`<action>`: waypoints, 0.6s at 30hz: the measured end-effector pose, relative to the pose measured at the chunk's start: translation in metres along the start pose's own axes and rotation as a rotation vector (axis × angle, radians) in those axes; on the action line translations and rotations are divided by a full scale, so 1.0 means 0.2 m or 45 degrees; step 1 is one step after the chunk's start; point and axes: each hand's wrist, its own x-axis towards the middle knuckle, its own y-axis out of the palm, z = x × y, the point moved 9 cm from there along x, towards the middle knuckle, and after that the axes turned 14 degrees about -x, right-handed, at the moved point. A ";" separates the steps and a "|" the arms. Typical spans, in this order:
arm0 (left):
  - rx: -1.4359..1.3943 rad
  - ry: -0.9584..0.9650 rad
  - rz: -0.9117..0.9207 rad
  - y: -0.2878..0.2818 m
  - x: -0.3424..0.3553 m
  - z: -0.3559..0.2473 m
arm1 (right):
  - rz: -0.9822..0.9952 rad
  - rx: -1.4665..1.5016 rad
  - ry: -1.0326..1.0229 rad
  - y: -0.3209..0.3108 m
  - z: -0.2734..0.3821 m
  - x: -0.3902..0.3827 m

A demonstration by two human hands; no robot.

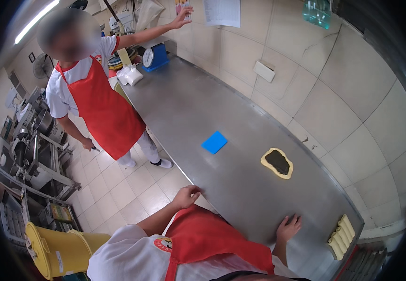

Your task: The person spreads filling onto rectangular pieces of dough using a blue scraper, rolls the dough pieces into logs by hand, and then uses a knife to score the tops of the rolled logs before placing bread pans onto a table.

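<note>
Left hand (186, 196): curled by the table (240, 192) edge; can't tell if it's pinching anything.
Filled dough (277, 163): lying flat mid-table, looks soft, light, tearable; best supported from underneath.
Right hand (289, 228): fingers spread, resting on steel!

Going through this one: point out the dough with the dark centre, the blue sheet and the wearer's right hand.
Dough (278, 163): head view, on its dark centre.
Blue sheet (214, 142): head view, mid-face.
Right hand (288, 228): head view, back of the hand.
</note>
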 end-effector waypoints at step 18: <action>-0.015 0.426 0.282 0.88 1.21 -0.88 | 0.220 0.653 -0.035 0.05 0.44 0.76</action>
